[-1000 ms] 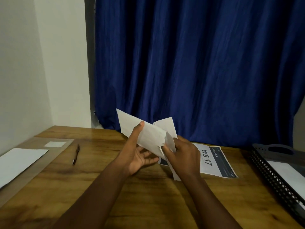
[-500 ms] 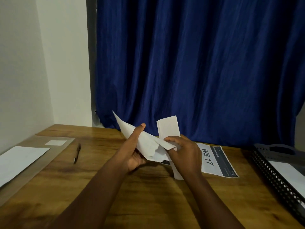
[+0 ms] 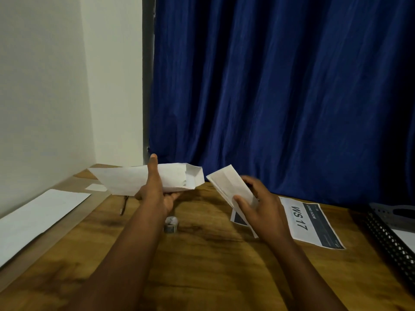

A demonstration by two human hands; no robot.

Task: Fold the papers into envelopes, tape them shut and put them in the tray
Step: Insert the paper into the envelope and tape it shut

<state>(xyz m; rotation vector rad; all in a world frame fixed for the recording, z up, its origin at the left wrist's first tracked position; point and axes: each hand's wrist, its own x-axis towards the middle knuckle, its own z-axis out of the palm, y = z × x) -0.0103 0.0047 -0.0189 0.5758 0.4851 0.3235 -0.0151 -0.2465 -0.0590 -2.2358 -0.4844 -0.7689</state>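
Note:
My left hand [image 3: 157, 191] grips a white folded paper envelope [image 3: 125, 179] above the table, thumb over its top, its open mouth facing right. My right hand [image 3: 258, 203] holds a smaller folded white paper [image 3: 229, 185] tilted upright, a short gap away from the envelope's mouth. A small roll of tape [image 3: 171, 224] sits on the wooden table [image 3: 213, 265] below my left hand. The black mesh tray [image 3: 390, 239] stands at the right edge with white paper inside.
A white sheet [image 3: 38, 216] lies on a clear mat at the left, with a small white slip [image 3: 96, 187] behind it. A pen [image 3: 123, 206] lies near the left hand. A printed "WS 17" card [image 3: 312, 223] lies right of centre. A blue curtain hangs behind.
The two papers came apart: my left hand swung the envelope left and level, and my right hand drew the small folded paper away to the right. The tape roll came into view.

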